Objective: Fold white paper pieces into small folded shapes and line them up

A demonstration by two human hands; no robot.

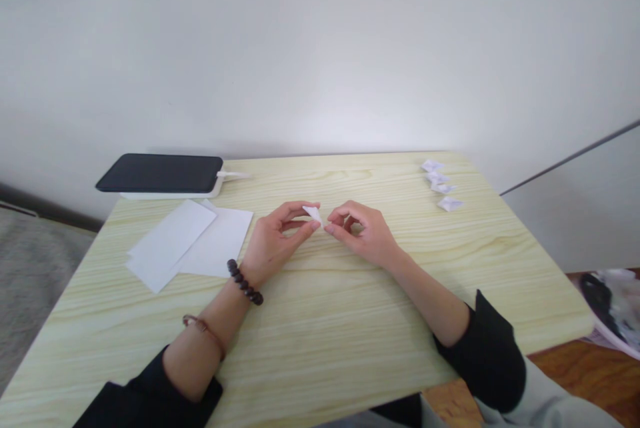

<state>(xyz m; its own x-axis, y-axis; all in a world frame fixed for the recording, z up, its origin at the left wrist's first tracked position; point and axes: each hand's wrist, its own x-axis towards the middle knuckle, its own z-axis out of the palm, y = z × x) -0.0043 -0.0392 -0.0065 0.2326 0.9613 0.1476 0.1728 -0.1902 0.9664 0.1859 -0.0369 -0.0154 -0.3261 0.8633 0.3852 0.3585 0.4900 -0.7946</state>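
Note:
Over the middle of the table, my left hand point(283, 235) pinches a small piece of folded white paper point(313, 213) between thumb and fingers. The paper is creased to a pointed shape, and its lower part is partly hidden by my thumb. My right hand point(365, 231) is closed in a pinch at the paper's right edge, its fingers curled. Farther right on the table lie several small folded paper pieces point(451, 203) in a short row, pointed at their ends. Flat sheets of white paper point(220, 241) overlap to the left of my left hand.
A dark phone point(163, 173) rests on a white block at the back left, with a white cable point(234, 175) at its right end. The pale wooden table point(320, 348) meets a white wall point(320, 48) behind. A bin with bags point(613, 301) stands beyond the right edge.

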